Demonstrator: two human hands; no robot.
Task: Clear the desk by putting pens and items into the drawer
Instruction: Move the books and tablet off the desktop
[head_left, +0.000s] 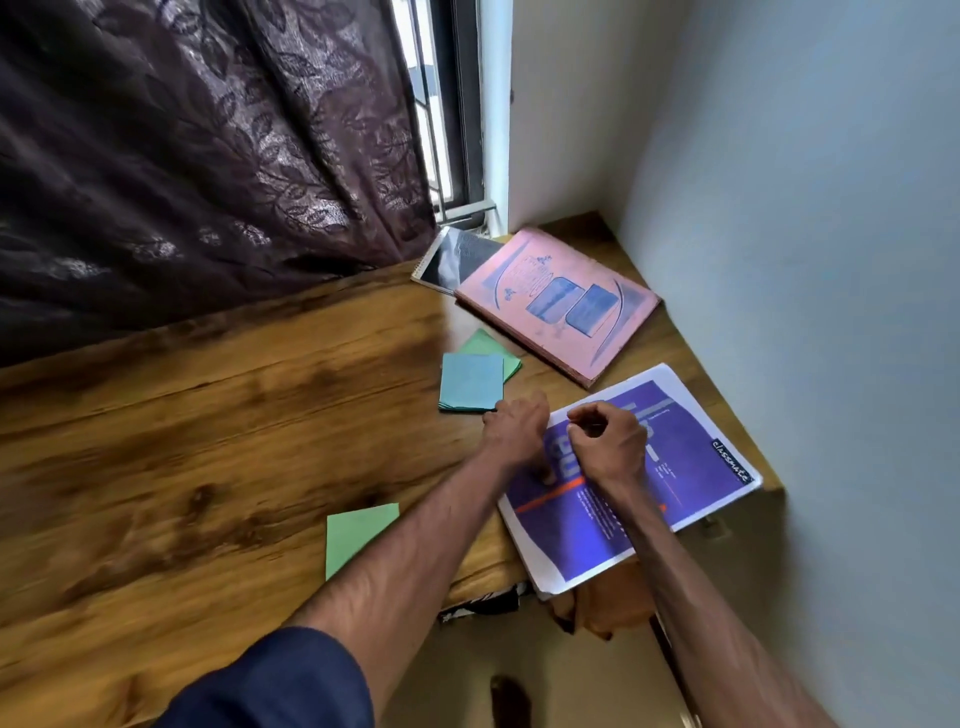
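Note:
A purple notebook (691, 467) lies at the desk's right front corner, overhanging the edge. My left hand (517, 434) sits on its left edge with curled fingers and the thumb on the cover, apparently gripping that edge. My right hand (608, 441) hovers over the cover, curled into a fist; nothing shows in it. A blue pad of paper (470, 382) lies just beyond my left knuckles, on a green sheet (511, 358). Another green sheet (353, 535) lies near the front edge. No pen or drawer is plainly visible.
A pink book (561, 301) lies in the far right corner, partly over a spiral notebook (452, 254). A dark curtain (208, 156) hangs along the back of the wooden desk (208, 415). The wall (831, 260) closes the right side. Orange cloth (613, 597) hangs under the desk edge.

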